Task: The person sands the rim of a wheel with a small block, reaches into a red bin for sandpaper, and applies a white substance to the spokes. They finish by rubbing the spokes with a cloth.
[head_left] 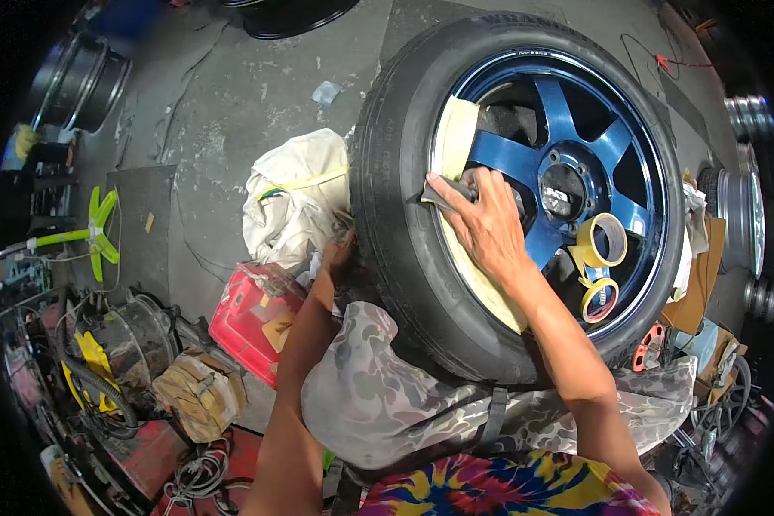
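A black tyre [396, 232] on a glossy blue wheel [499, 150] lies tilted before my knees. Yellow masking tape [457, 129] covers part of the rim's left edge and continues below my right hand [488, 225]. Pinched in that hand is a dark grey folded sheet [439, 199], perhaps sandpaper, pressed at the taped rim edge. My left hand [341, 254] is low by the tyre's left side, next to a bundled cream cloth [297, 198]; its fingers are mostly hidden in shadow. Two rolls of masking tape [606, 241] rest on the wheel's lower right spokes.
A red plastic box [258, 314] stands left of my left forearm. Beyond it are a cardboard-wrapped block [199, 394], coiled cable [199, 475] and a bright green star-shaped stand [101, 234]. Other wheels [82, 82] stand at both sides. Cardboard [698, 279] leans at the right.
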Demonstrator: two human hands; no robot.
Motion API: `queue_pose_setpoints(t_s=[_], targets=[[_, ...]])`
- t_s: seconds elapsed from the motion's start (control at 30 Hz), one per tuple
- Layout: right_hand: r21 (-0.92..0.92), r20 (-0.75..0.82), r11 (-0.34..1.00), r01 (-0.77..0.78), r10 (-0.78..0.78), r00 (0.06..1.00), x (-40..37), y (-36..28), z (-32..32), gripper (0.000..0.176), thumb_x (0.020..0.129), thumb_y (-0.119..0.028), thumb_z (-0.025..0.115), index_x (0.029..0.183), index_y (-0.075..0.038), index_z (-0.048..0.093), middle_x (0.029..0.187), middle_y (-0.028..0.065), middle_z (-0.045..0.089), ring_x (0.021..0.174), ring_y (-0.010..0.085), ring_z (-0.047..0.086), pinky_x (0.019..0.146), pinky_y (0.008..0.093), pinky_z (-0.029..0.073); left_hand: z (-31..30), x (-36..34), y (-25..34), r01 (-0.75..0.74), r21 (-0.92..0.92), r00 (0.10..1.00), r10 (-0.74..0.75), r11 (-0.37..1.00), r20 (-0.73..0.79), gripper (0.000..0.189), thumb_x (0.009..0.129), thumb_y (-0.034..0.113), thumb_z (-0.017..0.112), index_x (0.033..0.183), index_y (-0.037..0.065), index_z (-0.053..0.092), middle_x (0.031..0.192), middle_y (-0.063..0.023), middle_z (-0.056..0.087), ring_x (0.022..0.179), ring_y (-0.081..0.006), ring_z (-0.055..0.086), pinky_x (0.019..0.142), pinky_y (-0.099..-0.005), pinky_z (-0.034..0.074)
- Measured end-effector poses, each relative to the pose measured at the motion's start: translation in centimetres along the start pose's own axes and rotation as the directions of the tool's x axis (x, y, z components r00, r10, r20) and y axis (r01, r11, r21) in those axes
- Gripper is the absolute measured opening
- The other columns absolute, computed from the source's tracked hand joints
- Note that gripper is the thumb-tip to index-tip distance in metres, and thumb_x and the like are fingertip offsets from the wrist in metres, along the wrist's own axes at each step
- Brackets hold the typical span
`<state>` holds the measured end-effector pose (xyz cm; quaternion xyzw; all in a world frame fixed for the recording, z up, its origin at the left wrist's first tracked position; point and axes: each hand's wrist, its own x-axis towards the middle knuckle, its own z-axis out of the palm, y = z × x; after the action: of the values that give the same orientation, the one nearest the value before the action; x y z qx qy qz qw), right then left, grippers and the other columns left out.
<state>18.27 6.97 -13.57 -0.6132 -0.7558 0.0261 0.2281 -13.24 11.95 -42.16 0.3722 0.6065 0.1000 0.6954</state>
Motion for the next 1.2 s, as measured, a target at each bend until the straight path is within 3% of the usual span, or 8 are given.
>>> queue_pose_setpoints(t_s=[0.3, 0.5, 0.57, 0.83, 0.97, 1.0, 1.13, 1.2], targets=[[-0.054, 0.052, 0.998, 0.011, -0.008, 0.999, 1.5, 1.1, 0.0, 0.056, 0.091, -0.022, 0.078, 0.146, -0.025, 0.068, 0.109, 0.0092, 0.053, 0.102, 0.0286, 0.052, 0.086, 0.0431, 0.043, 0.2, -0.2, 0.1, -0.003, -0.004, 1.0, 0.003, 1.0, 0.002, 0.054, 0.11, 0.054, 0.048, 0.126, 0.008, 0.071, 0.106, -0.0182, 0.079, 0.076, -0.0282, 0.079, 0.062, -0.0398, 0.062], [-0.062, 0.083, 0.997, 0.05, -0.045, 0.996, 1.6, 1.1, -0.6, 0.054, 0.091, -0.02, 0.078, 0.145, -0.024, 0.069, 0.108, 0.0089, 0.053, 0.101, 0.0279, 0.052, 0.085, 0.0418, 0.041, 0.1, 0.0, 0.0, -0.007, -0.007, 1.0, 0.007, 1.0, 0.003, 0.051, 0.111, 0.052, 0.047, 0.129, 0.01, 0.071, 0.107, -0.0176, 0.079, 0.077, -0.0277, 0.079, 0.063, -0.04, 0.062], [-0.051, 0.055, 0.997, 0.057, -0.054, 0.997, 1.9, 1.4, -0.5, 0.061, 0.088, -0.013, 0.079, 0.147, -0.023, 0.068, 0.106, 0.01, 0.05, 0.098, 0.0291, 0.051, 0.084, 0.0426, 0.042, 0.0, 0.0, -0.1, -0.008, -0.006, 1.0, 0.008, 1.0, 0.002, 0.051, 0.111, 0.051, 0.047, 0.13, 0.011, 0.071, 0.108, -0.0174, 0.079, 0.078, -0.0276, 0.079, 0.063, -0.0401, 0.062], [-0.111, 0.071, 0.988, 0.108, -0.101, 0.992, 2.7, 1.7, -1.2, 0.049, 0.093, -0.022, 0.077, 0.141, -0.023, 0.071, 0.107, 0.0089, 0.054, 0.099, 0.0279, 0.052, 0.083, 0.0411, 0.041, -0.5, 0.1, 0.0, -0.016, -0.006, 1.0, 0.016, 1.0, -0.005, 0.048, 0.112, 0.049, 0.046, 0.135, 0.013, 0.07, 0.11, -0.0165, 0.079, 0.079, -0.0269, 0.079, 0.063, -0.0404, 0.062], [-0.132, 0.095, 0.984, 0.118, -0.106, 0.99, 2.9, 1.4, -1.6, 0.051, 0.092, -0.024, 0.078, 0.142, -0.024, 0.07, 0.11, 0.0094, 0.054, 0.102, 0.028, 0.051, 0.084, 0.0427, 0.04, -0.5, 0.1, -0.1, -0.029, 0.002, 1.0, 0.029, 1.0, -0.006, 0.047, 0.113, 0.047, 0.046, 0.137, 0.015, 0.069, 0.111, -0.0161, 0.079, 0.079, -0.0266, 0.079, 0.063, -0.0405, 0.062], [-0.091, 0.128, 0.99, 0.106, -0.094, 0.987, 2.2, 1.0, -1.8, 0.057, 0.089, -0.017, 0.079, 0.146, -0.023, 0.07, 0.108, 0.0105, 0.05, 0.101, 0.0294, 0.05, 0.086, 0.0425, 0.04, -0.6, 0.2, -0.3, -0.034, 0.0, 0.999, 0.034, 0.999, -0.007, 0.047, 0.113, 0.047, 0.046, 0.137, 0.015, 0.069, 0.111, -0.016, 0.079, 0.08, -0.0265, 0.079, 0.064, -0.0406, 0.062], [-0.113, 0.06, 0.994, 0.008, -0.001, 0.998, 1.4, -0.4, -0.7, 0.046, 0.095, -0.021, 0.075, 0.141, -0.021, 0.073, 0.104, 0.0108, 0.051, 0.097, 0.0294, 0.051, 0.083, 0.0419, 0.04, -0.7, 1.0, -1.2, -0.091, 0.019, 0.996, 0.091, 0.996, -0.001, 0.046, 0.113, 0.046, 0.046, 0.14, 0.016, 0.069, 0.112, -0.0156, 0.079, 0.08, -0.0262, 0.079, 0.064, -0.0407, 0.062], [0.021, -0.027, 0.991, -0.129, 0.13, 0.991, 1.8, -1.2, 0.2, 0.041, 0.098, -0.021, 0.074, 0.138, -0.019, 0.075, 0.101, 0.0113, 0.051, 0.096, 0.0296, 0.052, 0.082, 0.0423, 0.04, -1.1, 2.0, -1.9, -0.228, 0.103, 0.974, 0.226, 0.968, 0.036, 0.045, 0.114, 0.045, 0.046, 0.141, 0.017, 0.069, 0.112, -0.0154, 0.079, 0.08, -0.0261, 0.079, 0.064, -0.0408, 0.062]])
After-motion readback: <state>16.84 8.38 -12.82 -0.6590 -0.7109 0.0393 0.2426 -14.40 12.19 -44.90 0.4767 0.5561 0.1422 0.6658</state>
